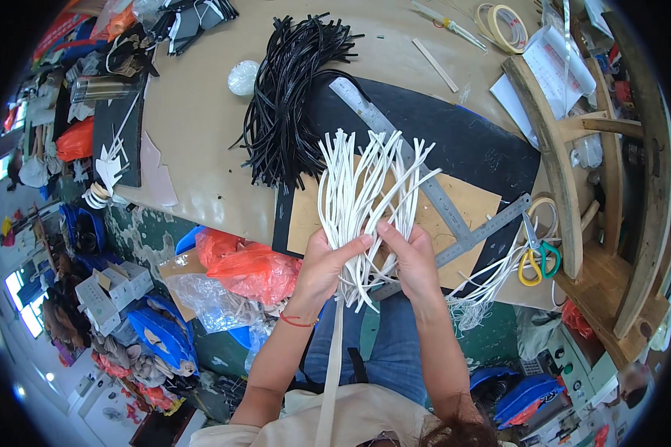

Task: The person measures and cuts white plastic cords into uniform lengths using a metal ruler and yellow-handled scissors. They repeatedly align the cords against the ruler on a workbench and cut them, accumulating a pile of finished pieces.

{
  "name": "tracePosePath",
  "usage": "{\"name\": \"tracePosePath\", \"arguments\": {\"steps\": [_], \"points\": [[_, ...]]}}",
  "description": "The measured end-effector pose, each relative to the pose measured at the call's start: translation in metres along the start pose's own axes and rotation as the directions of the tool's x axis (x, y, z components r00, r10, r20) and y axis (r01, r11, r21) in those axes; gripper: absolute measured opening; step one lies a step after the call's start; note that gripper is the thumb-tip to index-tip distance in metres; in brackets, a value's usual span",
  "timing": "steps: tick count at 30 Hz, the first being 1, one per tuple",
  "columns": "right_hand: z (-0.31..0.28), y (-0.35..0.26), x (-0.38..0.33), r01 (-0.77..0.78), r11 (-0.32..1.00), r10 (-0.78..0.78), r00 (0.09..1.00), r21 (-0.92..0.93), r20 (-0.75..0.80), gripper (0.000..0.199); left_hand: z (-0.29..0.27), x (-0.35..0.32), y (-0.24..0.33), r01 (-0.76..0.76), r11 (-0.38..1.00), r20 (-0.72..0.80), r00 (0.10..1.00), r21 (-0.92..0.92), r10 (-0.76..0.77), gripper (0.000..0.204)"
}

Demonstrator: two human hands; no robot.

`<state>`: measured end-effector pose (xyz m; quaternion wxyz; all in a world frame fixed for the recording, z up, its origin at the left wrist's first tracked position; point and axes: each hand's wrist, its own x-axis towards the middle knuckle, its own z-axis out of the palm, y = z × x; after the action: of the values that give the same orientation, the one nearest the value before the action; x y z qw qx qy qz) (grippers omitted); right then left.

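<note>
I see my left hand (322, 262) wrapped around the lower end of a bundle of white strips (361, 190), its fingers clenched on the bundle just above the near edge of the surface (194, 112). The grip sits low, so the upper ends fan out loosely over a black mat (462, 141) and a tan board (470, 205). My right hand (414, 261) rests against the same bundle from the other side, its fingers curled among the strips and pinching a few of them; I judge it is separating or counting them while the left keeps the rest together. One long white strip (329, 372) hangs down from the bundle past my lap.

Behind the white bundle lies a heap of black strips (291, 97), kept apart by colour, touching the mat's far corner. A long steel ruler (406, 160) lies diagonally across the mat, and a second ruler (492, 223) crosses near its lower end, both within reach of the right hand. Yellow-and-green scissors (533, 257) lie at the right edge beside more loose white strips (492, 283). A roll of tape (503, 26) sits far back. Orange plastic bags (250, 268) lie below the surface's near edge, to my left.
</note>
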<state>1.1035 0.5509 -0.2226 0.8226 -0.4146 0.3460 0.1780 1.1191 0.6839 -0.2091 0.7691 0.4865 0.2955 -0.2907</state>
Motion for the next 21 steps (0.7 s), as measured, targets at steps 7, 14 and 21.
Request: {"name": "tracePosePath", "arguments": {"steps": [7, 14, 21], "points": [[-0.002, -0.001, -0.003, -0.039, 0.990, 0.045, 0.998, -0.136, 0.036, 0.019, 0.000, -0.002, 0.001, 0.010, 1.000, -0.001, 1.000, -0.011, -0.010, 0.028], [0.007, -0.006, -0.003, -0.103, 0.995, 0.103, 0.995, -0.001, -0.019, 0.020, -0.002, 0.001, -0.002, -0.018, 1.000, 0.046, 0.999, 0.005, 0.018, 0.033], [0.012, 0.000, 0.000, 0.017, 1.000, -0.018, 0.999, -0.017, -0.038, 0.016, 0.002, -0.003, 0.005, 0.035, 0.997, 0.057, 0.998, -0.073, -0.030, 0.028]]}}
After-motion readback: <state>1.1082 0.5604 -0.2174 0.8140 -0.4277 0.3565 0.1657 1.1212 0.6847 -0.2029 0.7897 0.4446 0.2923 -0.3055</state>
